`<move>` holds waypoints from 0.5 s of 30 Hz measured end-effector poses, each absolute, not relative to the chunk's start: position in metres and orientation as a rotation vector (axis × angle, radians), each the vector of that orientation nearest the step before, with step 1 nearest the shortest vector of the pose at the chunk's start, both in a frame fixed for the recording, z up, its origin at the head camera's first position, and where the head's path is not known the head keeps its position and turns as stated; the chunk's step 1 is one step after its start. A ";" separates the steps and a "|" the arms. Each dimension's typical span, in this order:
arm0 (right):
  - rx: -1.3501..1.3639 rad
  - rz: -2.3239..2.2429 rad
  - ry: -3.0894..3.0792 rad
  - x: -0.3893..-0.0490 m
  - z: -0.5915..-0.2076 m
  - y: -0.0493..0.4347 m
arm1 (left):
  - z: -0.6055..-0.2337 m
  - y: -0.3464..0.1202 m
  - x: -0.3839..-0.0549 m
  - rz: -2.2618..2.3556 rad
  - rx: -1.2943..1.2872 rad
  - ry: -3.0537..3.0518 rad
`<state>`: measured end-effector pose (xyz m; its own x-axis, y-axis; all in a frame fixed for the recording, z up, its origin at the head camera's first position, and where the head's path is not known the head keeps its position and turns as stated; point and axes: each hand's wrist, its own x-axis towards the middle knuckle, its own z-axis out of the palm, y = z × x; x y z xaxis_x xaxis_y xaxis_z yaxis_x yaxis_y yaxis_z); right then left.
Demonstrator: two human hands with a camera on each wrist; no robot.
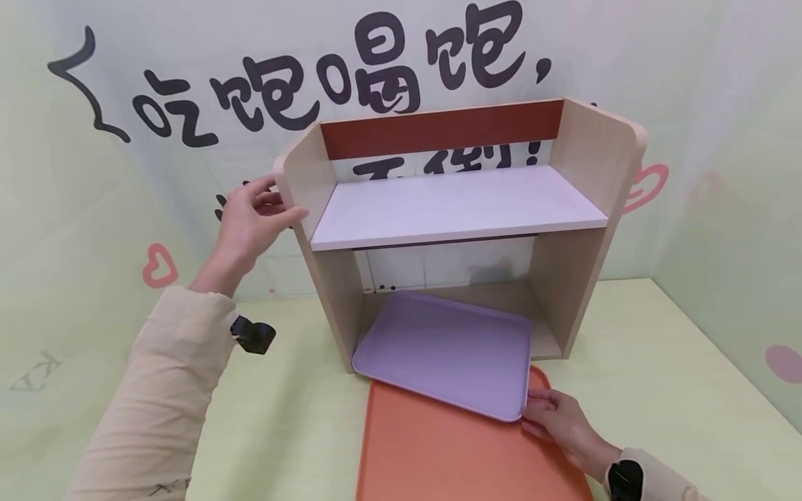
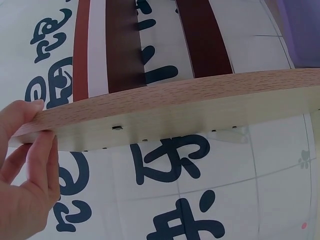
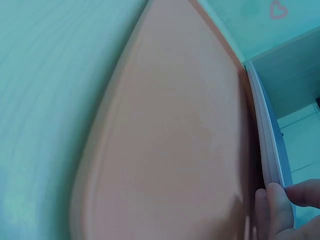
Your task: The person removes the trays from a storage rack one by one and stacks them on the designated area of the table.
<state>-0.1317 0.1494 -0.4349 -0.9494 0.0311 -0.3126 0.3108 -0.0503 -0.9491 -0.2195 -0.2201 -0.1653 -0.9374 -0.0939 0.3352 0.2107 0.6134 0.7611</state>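
My left hand (image 1: 249,217) pinches the upper front edge of the left side panel of a small wooden shelf (image 1: 579,292); the left wrist view shows thumb and fingers on either side of that panel's edge (image 2: 165,95). Low on the right, my right hand (image 1: 560,421) pinches the front right corner of a purple tray (image 1: 447,351). This tray sits at an angle, its back part inside the lower compartment and its front sticking out over an orange tray (image 1: 438,452). In the right wrist view, the thumb and fingers grip the purple tray's rim (image 3: 270,135) beside the orange tray (image 3: 170,130).
The shelf stands on a pale table (image 1: 677,390) against a backdrop (image 1: 188,42) with large black lettering. Its white upper board (image 1: 457,205) lies above the purple tray, below a red-brown back rail (image 1: 445,130). The orange tray runs out of the head view at the bottom.
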 end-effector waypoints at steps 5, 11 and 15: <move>0.225 -2.009 2.110 -0.132 -0.433 0.157 | -0.166 -0.220 -0.220 -1.250 -0.099 -2.501; 0.088 -1.829 2.333 -0.143 -0.419 0.177 | -0.166 -0.220 -0.219 -1.257 -0.093 -2.503; -0.017 -1.741 2.429 -0.161 -0.412 0.188 | -0.166 -0.220 -0.220 -1.250 -0.094 -2.502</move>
<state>-0.1608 0.1877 -0.4115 -0.9883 -0.0979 -0.1171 0.0795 0.3250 -0.9424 -0.2198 -0.2203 -0.1657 -0.9395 -0.0922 0.3300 0.2085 0.6102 0.7643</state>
